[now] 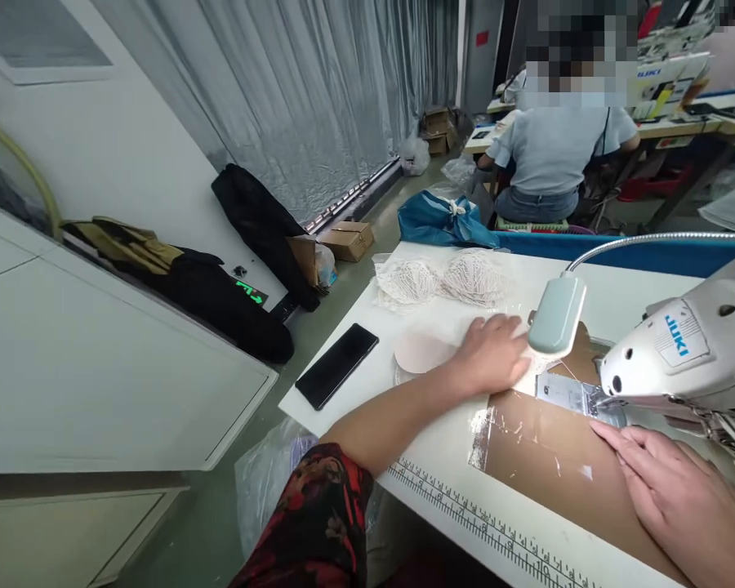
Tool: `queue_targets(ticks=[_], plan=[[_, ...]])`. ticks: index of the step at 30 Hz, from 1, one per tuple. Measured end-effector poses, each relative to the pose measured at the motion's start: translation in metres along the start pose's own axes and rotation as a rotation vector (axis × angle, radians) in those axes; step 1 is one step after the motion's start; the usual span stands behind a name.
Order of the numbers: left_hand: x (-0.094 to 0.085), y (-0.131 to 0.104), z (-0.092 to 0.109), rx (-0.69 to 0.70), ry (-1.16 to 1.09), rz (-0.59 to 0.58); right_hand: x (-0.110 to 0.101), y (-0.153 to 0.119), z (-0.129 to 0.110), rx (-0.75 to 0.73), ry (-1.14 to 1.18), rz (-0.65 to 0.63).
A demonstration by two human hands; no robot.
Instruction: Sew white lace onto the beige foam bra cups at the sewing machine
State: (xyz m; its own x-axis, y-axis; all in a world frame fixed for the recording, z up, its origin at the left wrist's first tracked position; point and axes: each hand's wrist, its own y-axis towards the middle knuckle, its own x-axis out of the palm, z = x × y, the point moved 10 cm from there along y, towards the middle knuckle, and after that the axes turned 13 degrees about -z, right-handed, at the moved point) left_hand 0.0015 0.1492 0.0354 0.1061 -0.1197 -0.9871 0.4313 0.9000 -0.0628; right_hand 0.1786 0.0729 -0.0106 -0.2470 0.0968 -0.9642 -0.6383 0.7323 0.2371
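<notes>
My left hand (495, 353) is over the table beside the sewing machine, its fingers bent down onto a piece of white lace fabric (532, 377), mostly hidden by the hand and the lamp head. My right hand (679, 482) lies on the brown board (545, 445) with fingers stretched out, the index fingertip close to the metal needle plate (563, 394); nothing shows in it. The white sewing machine head (686, 351) hangs over the plate. Behind my left hand are lace bra cups (441, 279). A pale beige cup-shaped piece (422, 351) lies beside my left forearm.
A black phone (336, 366) lies at the table's left edge, and a printed ruler (483, 527) runs along the front. A lamp (557, 317) on a bendy neck overhangs the work. Beyond the table are a blue bag (447, 219) and a seated person (545, 155).
</notes>
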Motion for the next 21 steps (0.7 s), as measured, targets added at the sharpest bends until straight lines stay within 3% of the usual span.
queue_targets(ticks=[2, 4, 5, 7, 10, 13, 16, 18, 20, 21], plan=[[-0.021, -0.018, -0.034, -0.197, -0.002, 0.012, -0.001, 0.000, 0.000, -0.017, -0.015, 0.012], [-0.025, -0.046, -0.082, -0.511, -0.041, -0.055, -0.002, 0.001, 0.000, -0.028, -0.035, 0.017], [-0.025, -0.061, -0.098, -0.600, -0.053, -0.077, -0.002, 0.002, 0.000, -0.031, -0.046, 0.016], [-0.017, -0.087, -0.117, -0.656, -0.077, -0.123, -0.002, 0.003, -0.001, -0.037, -0.066, 0.012], [-0.002, -0.123, -0.120, -0.589, -0.125, -0.170, 0.000, 0.002, 0.000, -0.023, -0.091, 0.006], [0.003, -0.153, -0.097, -0.421, -0.304, -0.188, 0.002, 0.002, 0.002, 0.022, -0.098, -0.008], [-0.003, -0.160, -0.042, -0.048, -0.934, -0.236, 0.003, 0.004, 0.002, 0.077, -0.077, -0.036], [-0.005, -0.149, 0.001, 0.153, -1.175, -0.377, 0.000, 0.006, 0.005, 0.129, -0.059, -0.059], [-0.001, -0.124, 0.040, 0.299, -1.156, -0.488, -0.005, 0.007, 0.005, 0.157, -0.013, -0.069], [0.002, -0.106, 0.052, 0.333, -1.085, -0.478, -0.010, 0.007, 0.006, 0.165, 0.027, -0.061]])
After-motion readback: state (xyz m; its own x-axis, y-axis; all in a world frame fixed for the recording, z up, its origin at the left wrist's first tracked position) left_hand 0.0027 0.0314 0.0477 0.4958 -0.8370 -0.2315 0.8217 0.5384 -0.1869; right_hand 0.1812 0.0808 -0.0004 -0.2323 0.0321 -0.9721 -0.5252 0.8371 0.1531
